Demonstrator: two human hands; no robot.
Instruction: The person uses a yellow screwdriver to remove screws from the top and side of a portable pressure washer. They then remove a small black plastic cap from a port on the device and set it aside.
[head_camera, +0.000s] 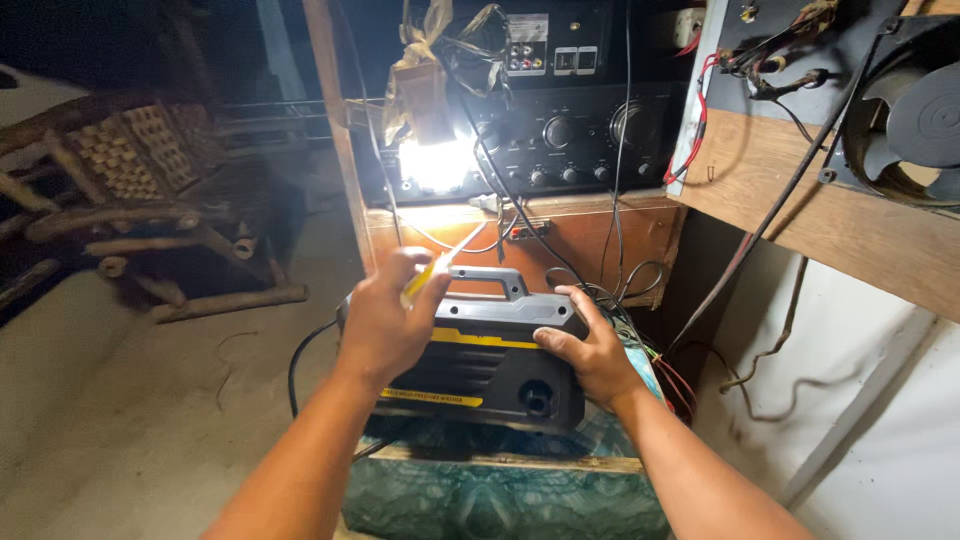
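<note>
My left hand grips a yellow screwdriver over the black washer on the green stool, right hand flat, steadying it (rigid plastic, probably heavy; grab handle).

Yellow label strip low on machine front.

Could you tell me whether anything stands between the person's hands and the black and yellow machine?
Nothing visible does. The right hand already rests on the black and yellow machine, and the left hand holds a yellow-handled screwdriver over its top.
</note>
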